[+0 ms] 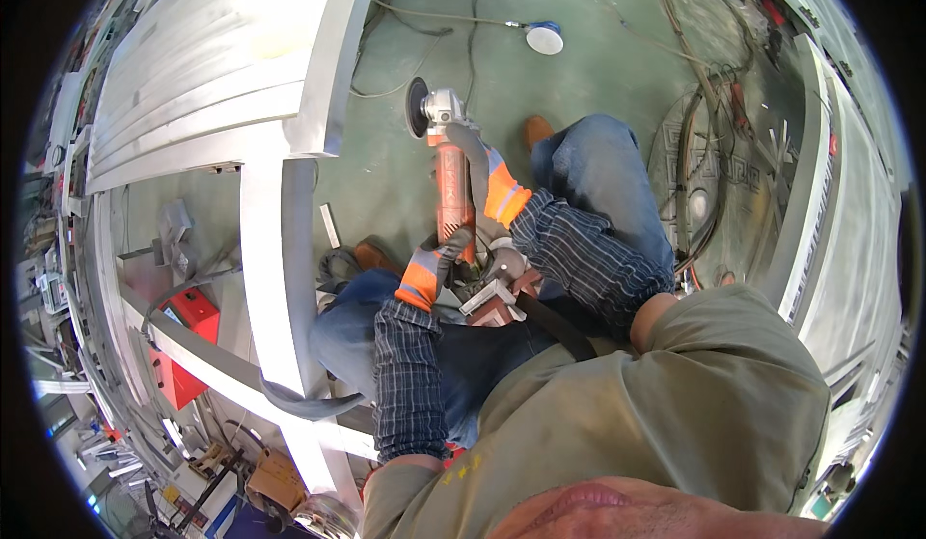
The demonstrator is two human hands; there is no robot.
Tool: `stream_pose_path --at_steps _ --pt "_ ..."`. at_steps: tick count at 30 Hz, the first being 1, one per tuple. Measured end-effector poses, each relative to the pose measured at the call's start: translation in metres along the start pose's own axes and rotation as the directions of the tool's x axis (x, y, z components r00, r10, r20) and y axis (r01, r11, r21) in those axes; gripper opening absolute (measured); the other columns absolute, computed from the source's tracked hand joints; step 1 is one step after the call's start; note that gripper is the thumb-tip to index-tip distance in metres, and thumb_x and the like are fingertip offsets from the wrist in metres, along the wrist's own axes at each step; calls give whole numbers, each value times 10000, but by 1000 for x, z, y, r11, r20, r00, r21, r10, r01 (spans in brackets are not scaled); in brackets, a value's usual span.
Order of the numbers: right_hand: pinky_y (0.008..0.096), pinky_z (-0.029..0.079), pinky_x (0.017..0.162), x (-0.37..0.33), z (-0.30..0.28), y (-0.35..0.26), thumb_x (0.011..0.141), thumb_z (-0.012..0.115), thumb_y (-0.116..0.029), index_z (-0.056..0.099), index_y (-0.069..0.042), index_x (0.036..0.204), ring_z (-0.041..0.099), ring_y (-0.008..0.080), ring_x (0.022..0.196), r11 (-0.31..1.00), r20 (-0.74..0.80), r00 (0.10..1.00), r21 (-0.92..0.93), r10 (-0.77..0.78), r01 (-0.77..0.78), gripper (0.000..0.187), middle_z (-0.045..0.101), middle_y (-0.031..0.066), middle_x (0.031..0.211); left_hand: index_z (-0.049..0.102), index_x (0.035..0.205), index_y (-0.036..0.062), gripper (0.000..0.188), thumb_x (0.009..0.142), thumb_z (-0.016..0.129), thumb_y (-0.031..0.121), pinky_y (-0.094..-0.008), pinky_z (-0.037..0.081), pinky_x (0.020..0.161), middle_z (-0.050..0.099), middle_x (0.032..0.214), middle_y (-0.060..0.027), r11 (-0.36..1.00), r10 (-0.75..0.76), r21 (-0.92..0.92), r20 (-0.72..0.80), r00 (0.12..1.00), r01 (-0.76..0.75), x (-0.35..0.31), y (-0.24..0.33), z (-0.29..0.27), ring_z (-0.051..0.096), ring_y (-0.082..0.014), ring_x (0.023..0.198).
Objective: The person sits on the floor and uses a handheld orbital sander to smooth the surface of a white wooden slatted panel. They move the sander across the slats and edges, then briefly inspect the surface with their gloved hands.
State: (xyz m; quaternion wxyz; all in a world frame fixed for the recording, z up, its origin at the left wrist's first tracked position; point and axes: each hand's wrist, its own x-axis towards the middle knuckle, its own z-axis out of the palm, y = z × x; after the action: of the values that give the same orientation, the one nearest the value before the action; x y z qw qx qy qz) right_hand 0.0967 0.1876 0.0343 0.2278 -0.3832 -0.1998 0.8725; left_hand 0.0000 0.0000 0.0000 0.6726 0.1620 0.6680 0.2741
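An angle grinder (451, 177) with an orange-red body and silver head is held upright in front of me. Its dark round disc (418, 108) faces the metal frame on the left and is apart from it. My right hand (482, 167), in a grey and orange glove, is closed round the grinder near its head. Lower down, my left hand (434, 267), gloved alike, grips the rear end of the body. Close below the hands, between my legs, lies a jumble of metal and reddish-brown pieces (497, 298), partly hidden.
A large bright metal frame (278, 249) with a slatted panel stands on my left. Beyond it is a red box (196, 315). A blue tool with a white round pad (544, 39) lies on the green floor ahead, joined to a hose. Coiled hoses (690, 153) lie at right, beside more metal framing (810, 192).
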Motion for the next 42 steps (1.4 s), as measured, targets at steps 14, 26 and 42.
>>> stream_pose_path --at_steps 14,26,42 --pt "436 551 737 73 -18 -17 998 589 -438 636 -17 1089 664 364 793 503 216 975 -850 58 158 433 689 202 964 701 1116 115 284 885 746 273 -363 538 585 701 803 -89 702 708 369 -269 653 -609 51 47 5 676 -233 641" --pt "454 510 734 270 -204 -228 795 712 -705 770 -151 935 687 326 813 -229 120 860 -973 -496 3 574 733 123 894 683 763 19 359 723 896 304 -425 484 591 663 706 -79 951 -259 -295 -581 772 97 215 -5 -78 587 -258 564" --pt "471 528 957 446 -368 -215 928 600 -464 657 -162 1247 672 362 1116 -618 124 901 -766 -415 -179 443 706 136 1206 599 1275 29 514 903 696 370 -451 570 856 712 1183 -222 181 -320 875 -379 869 448 330 -173 -179 709 -381 1058"
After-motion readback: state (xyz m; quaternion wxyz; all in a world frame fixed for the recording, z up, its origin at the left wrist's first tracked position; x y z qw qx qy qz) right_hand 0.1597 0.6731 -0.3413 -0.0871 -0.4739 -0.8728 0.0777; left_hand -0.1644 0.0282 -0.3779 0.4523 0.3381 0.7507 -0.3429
